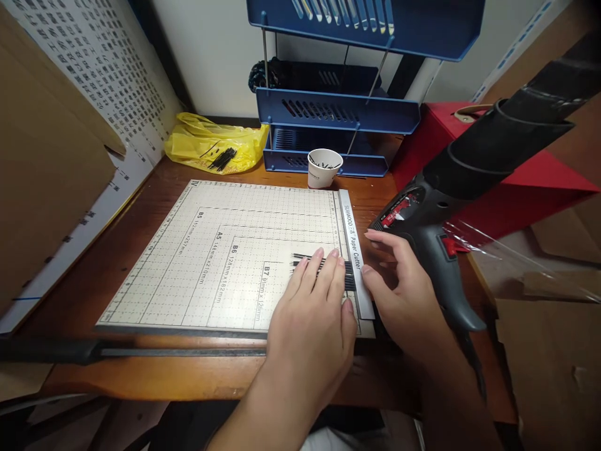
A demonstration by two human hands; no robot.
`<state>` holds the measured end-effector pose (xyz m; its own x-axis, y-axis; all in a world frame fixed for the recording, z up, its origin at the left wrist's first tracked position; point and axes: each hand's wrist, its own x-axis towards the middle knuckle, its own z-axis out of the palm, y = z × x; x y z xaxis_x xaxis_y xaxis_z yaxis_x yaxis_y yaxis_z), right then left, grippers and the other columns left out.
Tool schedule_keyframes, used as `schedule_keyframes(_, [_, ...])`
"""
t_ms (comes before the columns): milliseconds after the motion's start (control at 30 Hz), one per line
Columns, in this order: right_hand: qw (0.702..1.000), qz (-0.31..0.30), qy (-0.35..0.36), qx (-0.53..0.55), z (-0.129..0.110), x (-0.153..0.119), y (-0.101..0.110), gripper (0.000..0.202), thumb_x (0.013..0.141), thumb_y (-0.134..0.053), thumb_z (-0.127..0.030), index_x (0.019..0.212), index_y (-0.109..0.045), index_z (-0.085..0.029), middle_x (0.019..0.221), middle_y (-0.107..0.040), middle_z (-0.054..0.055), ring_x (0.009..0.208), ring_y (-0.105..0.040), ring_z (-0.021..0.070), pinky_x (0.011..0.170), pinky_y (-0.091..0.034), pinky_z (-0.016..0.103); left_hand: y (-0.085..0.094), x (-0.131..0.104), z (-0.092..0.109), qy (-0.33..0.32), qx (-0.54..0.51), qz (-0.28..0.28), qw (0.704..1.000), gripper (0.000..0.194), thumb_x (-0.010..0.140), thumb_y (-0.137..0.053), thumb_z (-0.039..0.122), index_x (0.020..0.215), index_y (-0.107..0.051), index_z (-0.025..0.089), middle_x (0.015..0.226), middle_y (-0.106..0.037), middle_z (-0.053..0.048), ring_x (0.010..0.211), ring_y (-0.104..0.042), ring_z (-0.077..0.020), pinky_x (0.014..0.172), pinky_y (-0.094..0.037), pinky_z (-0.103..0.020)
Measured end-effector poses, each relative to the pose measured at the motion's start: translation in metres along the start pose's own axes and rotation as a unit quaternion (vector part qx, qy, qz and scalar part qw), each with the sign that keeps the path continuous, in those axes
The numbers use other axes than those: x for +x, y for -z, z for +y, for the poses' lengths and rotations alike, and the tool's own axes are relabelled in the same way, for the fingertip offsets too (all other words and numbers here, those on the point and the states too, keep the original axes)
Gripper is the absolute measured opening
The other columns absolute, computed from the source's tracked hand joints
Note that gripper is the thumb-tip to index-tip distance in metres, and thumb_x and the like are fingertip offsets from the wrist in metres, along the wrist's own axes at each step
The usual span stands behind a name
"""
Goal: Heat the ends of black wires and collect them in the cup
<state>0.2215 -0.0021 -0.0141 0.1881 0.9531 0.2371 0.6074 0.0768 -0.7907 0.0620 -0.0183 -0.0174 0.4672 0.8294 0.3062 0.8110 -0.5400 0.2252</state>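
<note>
A cream paper cutter (pixel 169 275) with printed grid lines lies on the desk. Several thin black strips (pixel 348 275) rest side by side near its right end and run up to the silver edge guard (pixel 353 238). My left hand (pixel 312 326) lies flat over these strips, fingers stretched out and partly hiding them. Beyond the guard, my right hand (pixel 404 291) curves with thumb and fingers apart. Its thumb is at the guard's outer side; whether it touches the strip ends is hidden. Along the front edge lies the cutter's blade arm with a black handle (pixel 51 351).
Behind the cutter stands a paper cup (pixel 323 175) with black pieces inside. A yellow plastic bag (pixel 188 144) has more black pieces on it. Blue tiered trays (pixel 338 106) stand at the back. A heat gun (pixel 436 232) leans on the right before a red box (pixel 432 125).
</note>
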Motion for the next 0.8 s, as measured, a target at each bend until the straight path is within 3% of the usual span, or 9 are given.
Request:
schedule_keyframes(333, [1.000,-0.003,0.017,-0.013,-0.001,0.000,-0.001,0.040,0.086,-0.057,-0.024,0.126,-0.056,-0.026,0.134,-0.060,0.006,0.125,-0.056,0.0250,0.107,-0.046,0.050,-0.002,0.000,0.002,-0.008,0.023,-0.010,1.000,0.054,0.105,-0.026,0.027,0.151,-0.045,0.006,0.159,-0.041,-0.008,0.149,-0.036,-0.0267,0.124,-0.032,-0.047])
schedule_keyframes(667, [1.000,-0.016,0.014,-0.007,-0.004,-0.006,0.003,0.044,0.083,-0.058,-0.025,0.127,-0.055,-0.027,0.145,-0.052,0.006,0.131,-0.051,0.0276,0.104,-0.046,0.050,-0.001,0.001,0.005,-0.033,0.020,-0.014,0.999,0.054,0.105,-0.027,0.027,0.153,-0.040,0.005,0.162,-0.036,-0.010,0.152,-0.030,-0.0244,0.126,-0.025,-0.045])
schedule_keyframes(800, [0.998,0.040,-0.016,0.046,-0.026,-0.012,0.005,0.030,0.086,-0.063,-0.027,0.116,-0.064,-0.026,0.140,-0.057,0.008,0.119,-0.059,0.0264,0.091,-0.053,0.042,0.012,-0.008,-0.003,-0.019,0.009,0.012,1.000,0.057,0.105,-0.028,0.026,0.158,-0.029,0.004,0.166,-0.028,-0.009,0.155,-0.024,-0.0212,0.127,-0.022,-0.042])
